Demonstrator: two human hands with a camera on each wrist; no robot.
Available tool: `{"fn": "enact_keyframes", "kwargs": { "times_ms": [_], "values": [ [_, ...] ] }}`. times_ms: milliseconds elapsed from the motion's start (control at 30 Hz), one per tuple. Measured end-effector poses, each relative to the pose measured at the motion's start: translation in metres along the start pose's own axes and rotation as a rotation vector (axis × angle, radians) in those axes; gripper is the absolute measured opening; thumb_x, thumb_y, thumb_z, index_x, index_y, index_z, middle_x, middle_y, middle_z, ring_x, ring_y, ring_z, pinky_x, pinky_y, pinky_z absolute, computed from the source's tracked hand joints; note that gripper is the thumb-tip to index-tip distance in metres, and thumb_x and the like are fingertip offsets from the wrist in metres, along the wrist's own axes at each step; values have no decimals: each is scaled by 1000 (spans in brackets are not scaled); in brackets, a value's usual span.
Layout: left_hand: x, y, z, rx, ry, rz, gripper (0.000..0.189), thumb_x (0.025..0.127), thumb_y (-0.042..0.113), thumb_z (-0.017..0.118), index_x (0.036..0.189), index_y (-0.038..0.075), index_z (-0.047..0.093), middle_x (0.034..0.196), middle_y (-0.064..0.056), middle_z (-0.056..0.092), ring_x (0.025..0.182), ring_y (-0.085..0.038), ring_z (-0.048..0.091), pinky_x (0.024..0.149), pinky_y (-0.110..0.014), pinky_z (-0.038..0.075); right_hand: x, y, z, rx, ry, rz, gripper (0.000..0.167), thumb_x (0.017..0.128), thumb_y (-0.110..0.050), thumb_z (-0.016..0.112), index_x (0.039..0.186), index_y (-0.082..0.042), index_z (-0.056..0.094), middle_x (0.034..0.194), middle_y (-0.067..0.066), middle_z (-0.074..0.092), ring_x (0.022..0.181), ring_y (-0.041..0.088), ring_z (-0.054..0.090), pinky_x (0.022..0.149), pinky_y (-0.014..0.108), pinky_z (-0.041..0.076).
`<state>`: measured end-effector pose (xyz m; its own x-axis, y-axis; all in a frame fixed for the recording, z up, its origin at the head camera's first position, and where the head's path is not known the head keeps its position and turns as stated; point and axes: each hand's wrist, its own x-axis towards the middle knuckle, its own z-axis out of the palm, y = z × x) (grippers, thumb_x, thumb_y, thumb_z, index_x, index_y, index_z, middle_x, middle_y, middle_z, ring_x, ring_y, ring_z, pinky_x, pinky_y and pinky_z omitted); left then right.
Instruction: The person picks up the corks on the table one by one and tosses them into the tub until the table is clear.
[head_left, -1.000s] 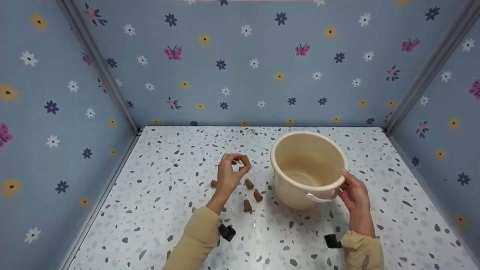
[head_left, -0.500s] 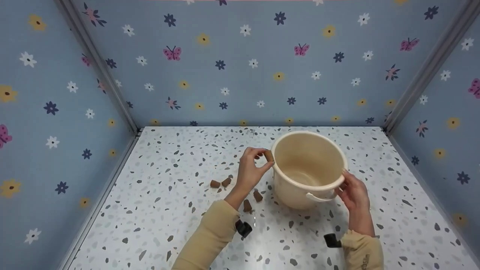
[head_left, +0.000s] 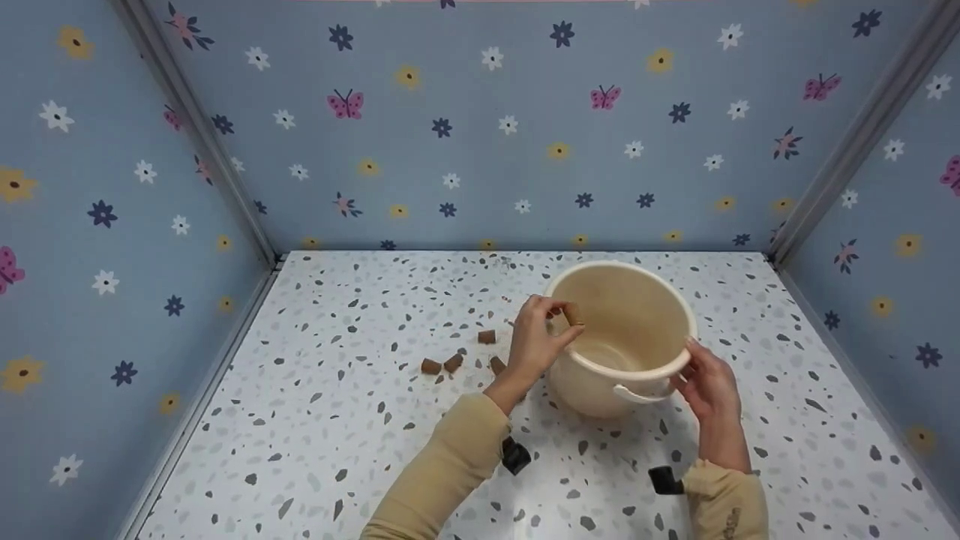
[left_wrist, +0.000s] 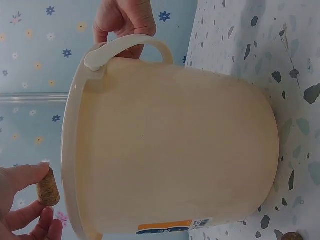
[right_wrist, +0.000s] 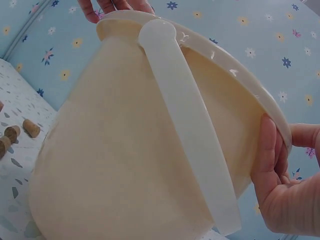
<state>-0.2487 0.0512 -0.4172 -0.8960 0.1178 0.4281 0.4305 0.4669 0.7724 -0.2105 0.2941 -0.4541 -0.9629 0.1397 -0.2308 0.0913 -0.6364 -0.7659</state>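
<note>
My left hand (head_left: 538, 339) pinches a brown cork (head_left: 573, 314) between thumb and fingertips, over the near-left rim of a cream plastic bucket (head_left: 600, 394). In the left wrist view the cork (left_wrist: 48, 188) stands just beyond the bucket's rim, with a small speckled body. My right hand (head_left: 711, 381) grips the bucket's right rim, thumb on one side and fingers on the other, as the right wrist view shows with the hand (right_wrist: 287, 182). The bucket's white handle (right_wrist: 192, 130) hangs down along its side. The bucket leans slightly toward me.
Several loose corks lie left of the bucket, among them one cork (head_left: 487, 337) at the back and another cork (head_left: 430, 367) at the far left. My left forearm hides part of this group. Small crumbs dot the speckled tabletop (head_left: 322, 420). Flowered walls (head_left: 480, 127) enclose the table behind and at the sides.
My left hand has moved right with the pinched cork, from above the loose corks to over the bucket's opening. The right hand and the bucket have stayed in place.
</note>
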Motion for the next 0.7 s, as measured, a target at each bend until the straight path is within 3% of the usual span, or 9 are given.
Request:
{"fn": "enact_keyframes", "kwargs": {
  "times_ms": [300,500,700],
  "values": [
    [0,-1,11,20,46,4,51,66,30,77,107,4,60,96,-6,52,92,-19,48,80,-28,40,-1,-1,0,19,12,11,22,92,-14,47,80,-8,65,73,3,61,67,13,57,59,25,48],
    [-2,-5,8,-67,60,-19,45,74,28,72,109,3,57,97,-8,52,93,-21,49,79,-27,41,-1,-2,1,22,27,15,19,91,-14,49,82,-7,65,74,4,61,67,12,57,59,25,48],
    [-2,-11,2,-90,75,9,40,78,26,68,108,3,58,96,-11,53,91,-22,50,78,-30,41,-1,-3,2,21,69,48,14,89,-15,52,85,-8,64,77,4,62,69,12,58,61,25,48]
  ]
}}
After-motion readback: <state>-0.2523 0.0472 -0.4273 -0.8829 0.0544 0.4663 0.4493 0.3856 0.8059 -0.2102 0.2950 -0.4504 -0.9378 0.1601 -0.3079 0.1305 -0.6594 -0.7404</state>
